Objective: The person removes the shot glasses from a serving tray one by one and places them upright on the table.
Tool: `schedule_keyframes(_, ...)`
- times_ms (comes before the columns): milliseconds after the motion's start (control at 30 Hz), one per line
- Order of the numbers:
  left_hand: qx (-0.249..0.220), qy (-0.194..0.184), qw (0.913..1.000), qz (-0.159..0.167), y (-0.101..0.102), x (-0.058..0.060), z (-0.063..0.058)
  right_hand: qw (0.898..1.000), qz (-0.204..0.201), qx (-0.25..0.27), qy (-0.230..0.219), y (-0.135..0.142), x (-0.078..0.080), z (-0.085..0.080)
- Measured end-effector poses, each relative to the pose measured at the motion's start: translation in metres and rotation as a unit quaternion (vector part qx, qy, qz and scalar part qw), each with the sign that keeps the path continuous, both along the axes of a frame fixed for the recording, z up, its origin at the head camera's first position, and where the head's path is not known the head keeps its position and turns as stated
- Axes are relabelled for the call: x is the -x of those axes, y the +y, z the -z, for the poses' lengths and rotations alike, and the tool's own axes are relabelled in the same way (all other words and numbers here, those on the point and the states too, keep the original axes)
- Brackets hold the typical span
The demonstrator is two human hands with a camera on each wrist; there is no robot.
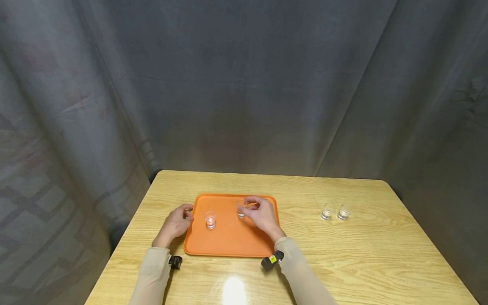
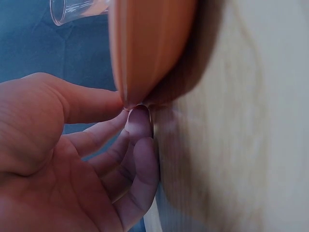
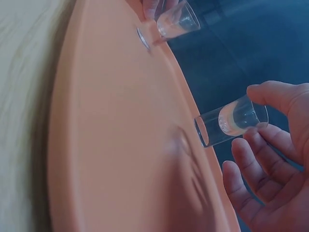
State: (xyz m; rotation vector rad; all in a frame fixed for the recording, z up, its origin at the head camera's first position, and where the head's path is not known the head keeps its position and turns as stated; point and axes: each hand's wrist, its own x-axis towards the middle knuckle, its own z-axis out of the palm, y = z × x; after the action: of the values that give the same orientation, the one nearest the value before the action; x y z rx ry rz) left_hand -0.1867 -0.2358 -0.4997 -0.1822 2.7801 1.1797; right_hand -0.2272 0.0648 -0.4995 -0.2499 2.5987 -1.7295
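One glass pinched near its rim by the right hand, at one o'clock over the tray, contact unclear; a second glass stands at nine; left hand grips the tray's nine o'clock edge; two more glasses stand off at three

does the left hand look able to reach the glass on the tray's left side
Probably yes: the left hand pinches the tray at its left edge, and nothing visible blocks it from the nearby glass, though it would likely let go first.
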Motion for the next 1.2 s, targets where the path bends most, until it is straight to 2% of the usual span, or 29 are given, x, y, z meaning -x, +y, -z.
schedule_keyframes(200,-0.001,-0.001,1.0,0.0,0.0,0.0,0.0,1.0,-0.002,0.023,-0.002,0.01,0.001,0.002)
schedule_keyframes(500,0.003,-0.006,1.0,-0.002,0.0,0.0,0.001,0.998,0.005,0.057,-0.014,0.026,-0.002,-0.004)
schedule_keyframes(767,0.0,-0.001,1.0,0.002,-0.001,-0.001,0.001,0.998,0.037,0.049,-0.022,0.043,-0.001,-0.004)
schedule_keyframes(1200,-0.003,0.004,1.0,0.003,-0.002,-0.001,0.0,0.997,0.052,0.051,-0.023,0.062,-0.001,-0.012)
